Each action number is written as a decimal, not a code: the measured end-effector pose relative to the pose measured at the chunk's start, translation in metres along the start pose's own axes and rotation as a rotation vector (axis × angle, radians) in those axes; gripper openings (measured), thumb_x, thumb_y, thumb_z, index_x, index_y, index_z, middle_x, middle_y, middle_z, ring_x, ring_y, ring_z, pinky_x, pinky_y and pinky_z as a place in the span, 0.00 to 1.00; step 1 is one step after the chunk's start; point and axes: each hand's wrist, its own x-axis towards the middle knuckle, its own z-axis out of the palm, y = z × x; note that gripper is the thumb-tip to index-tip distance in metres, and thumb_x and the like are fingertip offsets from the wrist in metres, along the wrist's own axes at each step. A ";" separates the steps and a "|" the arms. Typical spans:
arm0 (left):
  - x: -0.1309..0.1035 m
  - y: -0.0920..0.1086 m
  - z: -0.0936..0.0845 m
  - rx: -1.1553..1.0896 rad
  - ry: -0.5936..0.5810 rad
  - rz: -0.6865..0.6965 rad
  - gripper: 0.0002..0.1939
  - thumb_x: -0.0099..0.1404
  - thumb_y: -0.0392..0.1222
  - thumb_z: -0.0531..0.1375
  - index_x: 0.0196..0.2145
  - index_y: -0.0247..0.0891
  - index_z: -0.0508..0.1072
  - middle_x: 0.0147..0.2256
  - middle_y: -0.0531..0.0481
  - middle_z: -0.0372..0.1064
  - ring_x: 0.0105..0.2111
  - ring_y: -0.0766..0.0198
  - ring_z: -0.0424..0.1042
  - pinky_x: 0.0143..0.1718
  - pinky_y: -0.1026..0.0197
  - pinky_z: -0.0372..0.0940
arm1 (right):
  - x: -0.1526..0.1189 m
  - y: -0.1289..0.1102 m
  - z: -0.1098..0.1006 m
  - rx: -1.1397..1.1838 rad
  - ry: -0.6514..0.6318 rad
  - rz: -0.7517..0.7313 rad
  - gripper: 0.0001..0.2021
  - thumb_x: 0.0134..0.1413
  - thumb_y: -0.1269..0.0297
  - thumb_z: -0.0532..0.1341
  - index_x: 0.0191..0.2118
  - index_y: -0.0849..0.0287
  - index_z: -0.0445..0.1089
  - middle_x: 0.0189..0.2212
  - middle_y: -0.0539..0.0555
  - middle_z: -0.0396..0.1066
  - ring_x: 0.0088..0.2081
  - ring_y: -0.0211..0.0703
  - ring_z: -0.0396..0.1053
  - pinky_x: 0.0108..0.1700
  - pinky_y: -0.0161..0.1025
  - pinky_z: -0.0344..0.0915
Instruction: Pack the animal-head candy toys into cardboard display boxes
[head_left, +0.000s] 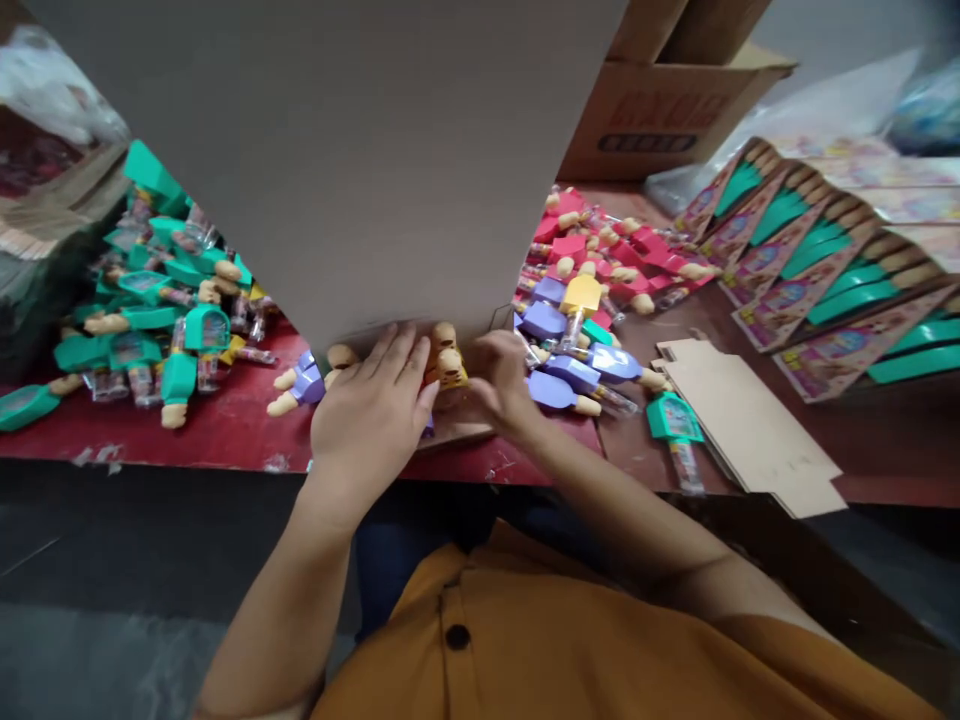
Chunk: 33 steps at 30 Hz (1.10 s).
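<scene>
My left hand point(373, 415) lies flat with its fingers stretched out, over a low cardboard box point(459, 437) at the table's front edge. Under and beside it are toys with tan, rounded head-like ends point(448, 362); the palm hides part of them. My right hand point(506, 385) is at the box's right end, thumb apart from its bent fingers, with nothing visible held between them. Its fingertips are blurred. Left of the box lie purple toys point(306, 380). More purple ones point(551, 390) lie close to my right hand, with a yellow one point(582, 294) on top.
Green toys point(142, 315) are heaped at the left, red ones point(622, 245) at the back right. Filled display boxes point(814, 260) stand in a row at the right, near flat cardboard pieces point(750, 425). A large carton point(664, 115) stands behind. A plain grey shape point(360, 150) blocks the upper middle.
</scene>
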 end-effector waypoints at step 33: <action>-0.066 0.050 0.002 -0.320 0.095 -0.232 0.16 0.71 0.44 0.45 0.47 0.45 0.69 0.42 0.52 0.73 0.48 0.59 0.72 0.52 0.52 0.65 | 0.002 -0.048 -0.037 0.677 0.483 0.336 0.12 0.54 0.58 0.59 0.25 0.54 0.59 0.19 0.44 0.58 0.20 0.36 0.62 0.24 0.37 0.63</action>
